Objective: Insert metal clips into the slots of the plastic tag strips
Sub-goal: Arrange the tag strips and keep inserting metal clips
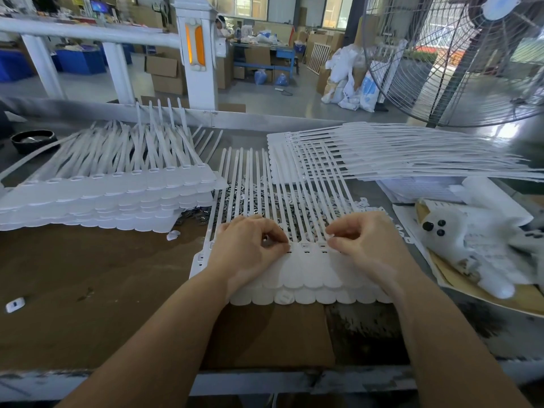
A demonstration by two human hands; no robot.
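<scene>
The white plastic tag strip [306, 269] lies flat on the brown worktop [97, 290], its row of slots running left to right between both hands and its tails pointing away over the heap of small metal clips [253, 198]. The left hand [250, 245] and right hand [365, 242] are curled, fingertips pinched at the slot row; any clip held is too small to tell.

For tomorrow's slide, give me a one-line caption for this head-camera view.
Both hands, left hand and right hand, work at the slots of a white plastic tag strip lying over loose metal clips.
</scene>
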